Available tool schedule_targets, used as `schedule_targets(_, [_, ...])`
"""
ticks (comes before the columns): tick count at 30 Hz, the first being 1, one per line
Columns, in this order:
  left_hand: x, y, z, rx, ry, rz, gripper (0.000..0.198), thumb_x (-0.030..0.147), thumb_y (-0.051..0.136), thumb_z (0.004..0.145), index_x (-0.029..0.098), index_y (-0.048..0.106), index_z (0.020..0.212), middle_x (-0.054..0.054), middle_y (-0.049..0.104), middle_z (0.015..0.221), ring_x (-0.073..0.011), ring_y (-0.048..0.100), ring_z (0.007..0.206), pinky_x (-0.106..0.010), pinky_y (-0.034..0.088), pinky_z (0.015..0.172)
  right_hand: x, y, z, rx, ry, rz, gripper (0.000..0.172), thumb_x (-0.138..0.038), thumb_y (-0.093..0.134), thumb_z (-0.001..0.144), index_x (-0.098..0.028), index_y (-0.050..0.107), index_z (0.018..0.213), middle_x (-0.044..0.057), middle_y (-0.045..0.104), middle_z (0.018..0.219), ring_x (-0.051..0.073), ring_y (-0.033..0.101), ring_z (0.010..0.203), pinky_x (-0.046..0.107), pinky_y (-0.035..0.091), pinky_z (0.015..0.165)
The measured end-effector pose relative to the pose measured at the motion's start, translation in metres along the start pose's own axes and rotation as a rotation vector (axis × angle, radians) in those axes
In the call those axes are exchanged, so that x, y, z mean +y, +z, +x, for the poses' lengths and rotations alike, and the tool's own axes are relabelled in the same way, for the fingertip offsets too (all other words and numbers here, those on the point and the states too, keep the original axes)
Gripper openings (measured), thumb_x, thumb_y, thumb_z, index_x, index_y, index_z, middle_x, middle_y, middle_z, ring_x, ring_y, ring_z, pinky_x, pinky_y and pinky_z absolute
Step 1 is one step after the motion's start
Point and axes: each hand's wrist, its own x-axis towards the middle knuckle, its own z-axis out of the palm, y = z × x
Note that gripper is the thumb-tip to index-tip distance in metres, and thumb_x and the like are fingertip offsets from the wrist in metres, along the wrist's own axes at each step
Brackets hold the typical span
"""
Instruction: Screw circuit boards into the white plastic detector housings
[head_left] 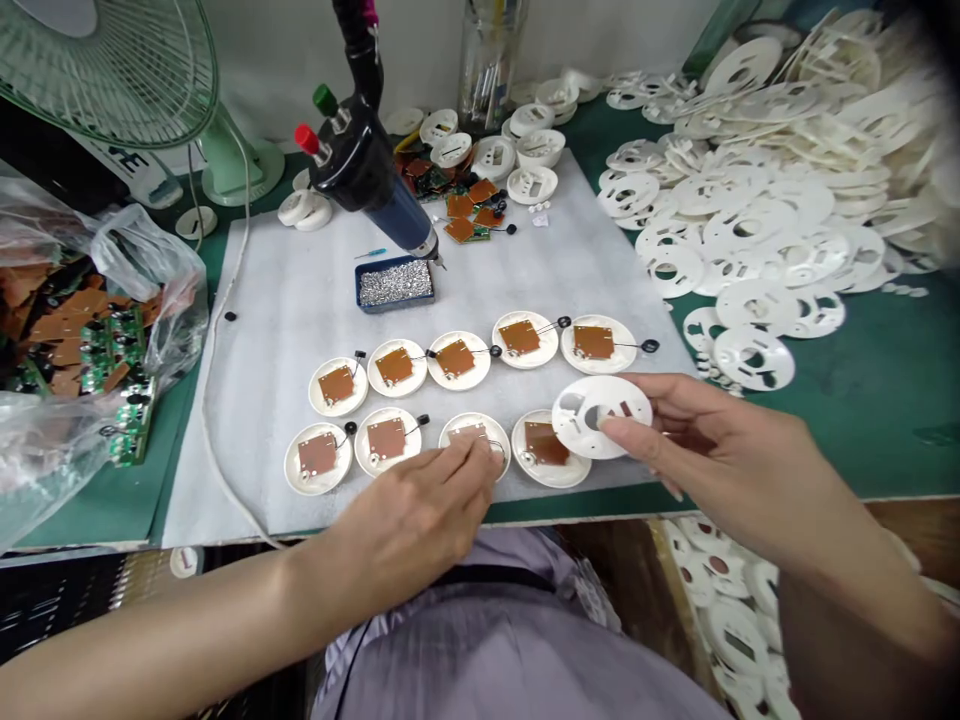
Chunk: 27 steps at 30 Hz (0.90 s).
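Observation:
My left hand [420, 515] rests at the front edge of the white foam mat [292, 300]. Its fingertips are pinched on the third white round base [474, 436] of the front row, partly covering its brown circuit board. My right hand [720, 455] holds a white plastic cover disc [592, 412] with cut-outs by its edge. The disc hovers just right of the fourth front-row base [547, 450]. Two rows of white bases, each with a brown board and a black-tipped wire, lie on the mat. One such base [598, 343] ends the back row.
A hanging electric screwdriver [367, 165] points at a blue tray of screws [394, 284]. A big heap of white discs [780, 190] fills the right. A bag of circuit boards [90, 340] lies left, behind it a green fan [112, 70]. Loose bases and boards [480, 170] sit at the back.

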Motion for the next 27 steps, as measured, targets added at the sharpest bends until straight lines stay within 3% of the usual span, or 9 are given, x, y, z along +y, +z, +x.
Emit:
schedule_targets(4, [0.004,0.000,0.001,-0.050,0.018,0.055,0.036,0.001,0.038,0.092,0.003,0.061,0.119,-0.016,0.065,0.121,-0.0255,0.063,0.113,-0.033,0.057,0.086,-0.010,0.012,0.005,-0.150,0.037,0.112,0.059,-0.066,0.059,0.079,-0.017,0.062,0.112,-0.001,0.054,0.058,0.005,0.048,0.046,0.014,0.042,0.043])
schedule_targets(7, [0.010,0.002,0.001,-0.034,0.005,0.170,0.040,0.001,0.036,0.092,-0.001,0.057,0.126,-0.020,0.062,0.126,-0.0266,0.061,0.116,-0.032,0.057,0.086,-0.018,0.016,0.007,-0.246,-0.050,0.083,0.055,-0.062,0.054,0.085,-0.016,0.061,0.114,0.001,0.061,0.070,0.004,0.051,0.051,0.013,0.046,0.047])
schedule_targets(10, [0.014,0.004,0.001,-0.052,-0.003,0.207,0.041,0.002,0.037,0.091,-0.001,0.057,0.127,-0.020,0.062,0.124,-0.0269,0.063,0.112,-0.033,0.057,0.082,-0.023,0.019,0.008,-0.260,-0.135,0.025,0.048,-0.057,0.053,0.088,-0.017,0.064,0.111,0.001,0.064,0.082,0.001,0.049,0.052,0.011,0.044,0.048])
schedule_targets(15, [0.002,0.005,0.000,-0.061,-0.053,-0.047,0.033,0.004,0.045,0.091,0.006,0.059,0.121,-0.015,0.064,0.108,-0.0242,0.064,0.098,-0.034,0.057,0.077,-0.027,0.022,0.008,-0.280,-0.143,0.014,0.049,-0.058,0.052,0.089,-0.018,0.064,0.115,0.003,0.066,0.086,0.005,0.056,0.062,0.012,0.045,0.051])
schedule_targets(17, [-0.005,0.005,-0.005,-0.016,-0.120,-0.264,0.034,0.005,0.046,0.093,0.011,0.056,0.125,-0.012,0.064,0.113,-0.0218,0.063,0.100,-0.035,0.056,0.083,-0.026,0.019,0.005,-0.241,-0.129,-0.009,0.052,-0.060,0.052,0.088,-0.019,0.064,0.117,0.002,0.065,0.080,0.005,0.054,0.058,0.013,0.043,0.048])
schedule_targets(20, [-0.010,0.006,-0.013,0.159,-0.209,-0.437,0.033,0.015,0.047,0.099,0.011,0.048,0.132,-0.014,0.056,0.134,-0.0241,0.051,0.126,-0.041,0.047,0.104,-0.026,0.015,0.003,-0.241,-0.095,-0.044,0.057,-0.063,0.051,0.086,-0.020,0.062,0.123,-0.001,0.054,0.060,0.004,0.045,0.047,0.013,0.038,0.042])
schedule_targets(22, [-0.009,0.009,-0.016,0.237,-0.289,-0.389,0.047,0.032,0.053,0.099,0.007,0.042,0.137,-0.018,0.052,0.139,-0.0298,0.040,0.137,-0.047,0.040,0.111,-0.029,0.020,0.003,-0.293,-0.086,-0.045,0.058,-0.062,0.051,0.087,-0.023,0.057,0.130,-0.003,0.054,0.061,0.005,0.049,0.050,0.013,0.039,0.044])
schedule_targets(24, [-0.008,0.014,-0.016,0.259,-0.342,-0.303,0.060,0.041,0.057,0.096,0.002,0.039,0.138,-0.022,0.054,0.136,-0.0340,0.040,0.136,-0.050,0.041,0.109,-0.032,0.031,0.007,-0.349,-0.126,-0.075,0.051,-0.057,0.049,0.090,-0.026,0.054,0.131,-0.002,0.059,0.070,0.005,0.054,0.055,0.013,0.042,0.050])
schedule_targets(27, [-0.007,0.023,-0.013,0.253,-0.338,-0.274,0.057,0.037,0.059,0.095,0.001,0.040,0.135,-0.022,0.059,0.129,-0.0319,0.048,0.129,-0.046,0.042,0.106,-0.033,0.047,0.014,-0.443,-0.170,-0.134,0.040,-0.053,0.046,0.094,-0.026,0.057,0.121,-0.003,0.060,0.070,0.004,0.055,0.058,0.014,0.040,0.054])
